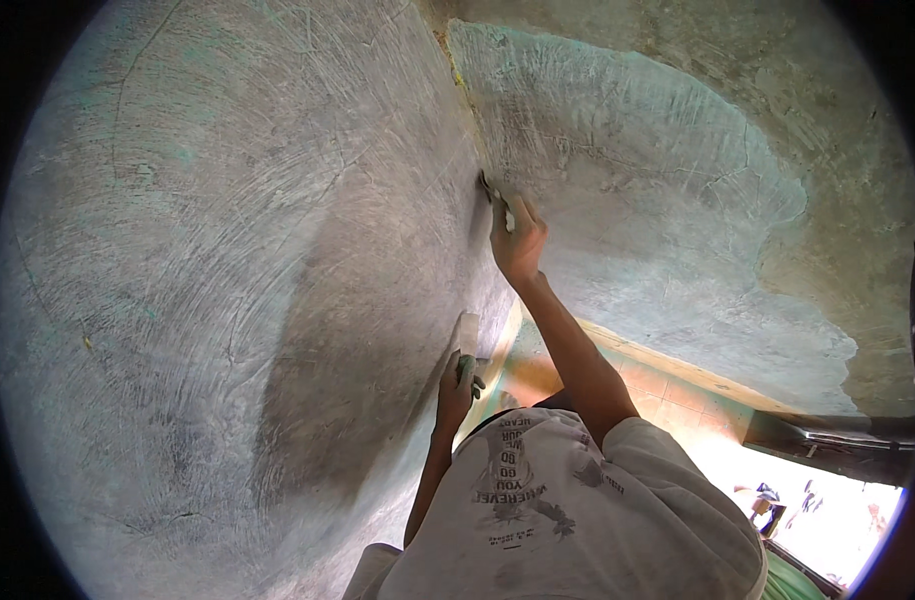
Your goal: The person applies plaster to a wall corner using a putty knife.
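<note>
My right hand (519, 240) is raised, its fingers closed round a small putty knife (488, 187) with a dark blade. The blade's tip touches the corner where two plastered walls meet. Lower down, beside the left wall (177, 270), my left hand (455, 393) grips a wide scraper (468, 335). Its pale, flat blade points upward, and part of the green handle shows between my fingers. A smooth grey coat with streaks of turquoise covers much of the right wall (627, 150).
Yellowish crumbly material (459, 78) lines the corner above my right hand. Rougher brown plaster (827, 100) borders the grey coat. Orange tiles (672, 392) lie below the walls. A dark ledge (837, 445) and a bright opening (827, 525) are at the lower right.
</note>
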Demonstrator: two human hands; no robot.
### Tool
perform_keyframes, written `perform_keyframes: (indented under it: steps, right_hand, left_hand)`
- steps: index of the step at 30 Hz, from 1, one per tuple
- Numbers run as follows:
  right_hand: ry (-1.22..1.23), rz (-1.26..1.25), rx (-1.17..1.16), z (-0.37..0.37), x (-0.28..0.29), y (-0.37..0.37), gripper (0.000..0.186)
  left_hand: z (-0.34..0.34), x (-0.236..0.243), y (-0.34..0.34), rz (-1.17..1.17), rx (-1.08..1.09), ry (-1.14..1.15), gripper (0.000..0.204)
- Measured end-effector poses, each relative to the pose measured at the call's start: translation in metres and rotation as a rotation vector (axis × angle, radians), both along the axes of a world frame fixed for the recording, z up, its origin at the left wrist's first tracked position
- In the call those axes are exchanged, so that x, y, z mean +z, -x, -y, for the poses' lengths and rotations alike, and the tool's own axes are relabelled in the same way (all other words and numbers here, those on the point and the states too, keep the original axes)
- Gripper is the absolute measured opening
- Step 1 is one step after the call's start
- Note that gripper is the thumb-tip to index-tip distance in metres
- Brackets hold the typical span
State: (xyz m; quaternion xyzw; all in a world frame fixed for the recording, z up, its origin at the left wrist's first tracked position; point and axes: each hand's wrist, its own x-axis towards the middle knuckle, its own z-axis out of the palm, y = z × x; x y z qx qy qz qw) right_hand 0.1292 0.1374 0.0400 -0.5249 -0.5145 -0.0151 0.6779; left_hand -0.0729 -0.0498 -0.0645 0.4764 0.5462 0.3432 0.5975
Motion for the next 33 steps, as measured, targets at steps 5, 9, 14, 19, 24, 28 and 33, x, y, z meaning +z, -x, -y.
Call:
perform_keyframes:
  steps: [5, 9, 14, 19, 24, 28, 33]
  right_hand:
    - [0.141, -0.028, -0.038, 0.010, -0.082, -0.007, 0.021]
    - [0.100, -0.015, -0.021, 0.005, -0.038, 0.004, 0.017]
    - [0.023, 0.001, -0.021, 0.001, -0.003, 0.000, 0.018]
    - [0.117, -0.047, -0.018, 0.012, -0.090, -0.012, 0.017]
    - [-0.029, 0.075, -0.062, 0.002, -0.012, 0.005, 0.019]
    - [-0.033, -0.006, -0.070, -0.001, -0.012, -0.004, 0.017]
    - [0.167, 0.037, -0.024, 0.010, -0.097, -0.016, 0.022]
  left_hand:
    - [-0.003, 0.007, -0.013, 0.018, 0.061, 0.009, 0.029]
    - [-0.001, 0.002, -0.005, 0.017, 0.061, 0.031, 0.028]
    - [-0.001, 0.002, -0.008, 0.004, 0.049, 0.039, 0.022]
    - [-0.008, 0.013, -0.023, 0.001, 0.012, 0.025, 0.019]
    - [-0.004, 0.004, -0.010, 0.049, 0.052, 0.016, 0.020]
    - [-0.006, 0.009, -0.010, -0.013, -0.003, -0.005, 0.019]
    - [-0.008, 0.007, -0.010, -0.057, 0.011, 0.020, 0.017]
